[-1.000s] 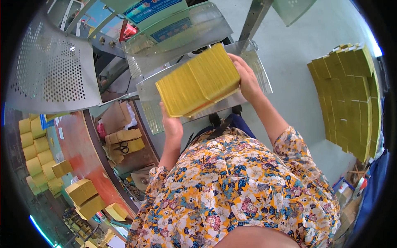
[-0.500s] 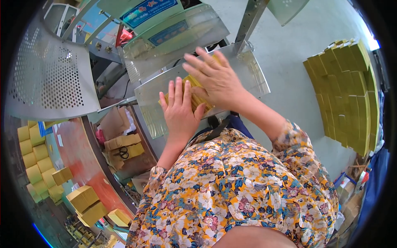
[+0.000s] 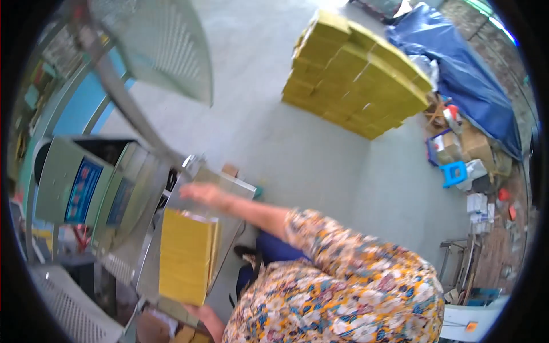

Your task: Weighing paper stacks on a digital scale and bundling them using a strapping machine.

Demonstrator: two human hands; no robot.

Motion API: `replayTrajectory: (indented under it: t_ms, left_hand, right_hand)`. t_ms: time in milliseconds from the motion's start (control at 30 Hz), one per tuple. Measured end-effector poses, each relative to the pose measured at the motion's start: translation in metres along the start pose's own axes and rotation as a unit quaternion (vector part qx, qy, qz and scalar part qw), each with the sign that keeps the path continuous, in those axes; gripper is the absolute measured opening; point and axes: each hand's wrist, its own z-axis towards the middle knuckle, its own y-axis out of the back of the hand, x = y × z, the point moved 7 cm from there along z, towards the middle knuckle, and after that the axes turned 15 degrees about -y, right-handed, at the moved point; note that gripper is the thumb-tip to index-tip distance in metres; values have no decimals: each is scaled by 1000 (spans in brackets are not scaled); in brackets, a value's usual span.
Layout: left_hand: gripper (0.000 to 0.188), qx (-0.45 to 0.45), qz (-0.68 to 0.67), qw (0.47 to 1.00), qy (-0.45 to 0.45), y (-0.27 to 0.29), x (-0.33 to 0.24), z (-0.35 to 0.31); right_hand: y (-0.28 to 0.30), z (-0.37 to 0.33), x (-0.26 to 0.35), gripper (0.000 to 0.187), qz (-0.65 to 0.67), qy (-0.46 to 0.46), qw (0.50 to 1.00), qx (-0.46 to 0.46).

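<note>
A thick block of yellow paper (image 3: 184,257) is at the metal table, its broad face toward me and layered sheet edges along its right side. My left hand (image 3: 201,312) grips it at the lower end, its fingertips hidden beneath the block. Just past the block's far end is my right hand (image 3: 201,193), slightly blurred, with fingers stretched out and nothing in them. Under the block lies the metal table (image 3: 231,188) of a green-grey machine (image 3: 74,183).
A tall stack of yellow bundles (image 3: 354,74) stands on the grey floor. Behind it hangs a blue tarp (image 3: 457,74), with a blue stool (image 3: 453,173) and boxes nearby. A metal post (image 3: 123,97) rises beside the machine; a perforated panel (image 3: 74,303) is at lower left.
My view has swung right toward the yellow stack. Both hands lay flat on the yellow paper; now the left grips its lower end and the right is off it, beyond the far end.
</note>
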Motion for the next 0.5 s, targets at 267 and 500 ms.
replayTrajectory:
  t_ms: [267,500]
  left_hand:
    - [55,77,-62,979,177,-71,-13,19]
    - [56,22,-432,858,276,-201,-205,59]
  right_hand:
    - [-11,-60,-13,52,25,-117,992,35]
    - [126,-226,-28,52,342,-153,923,-86]
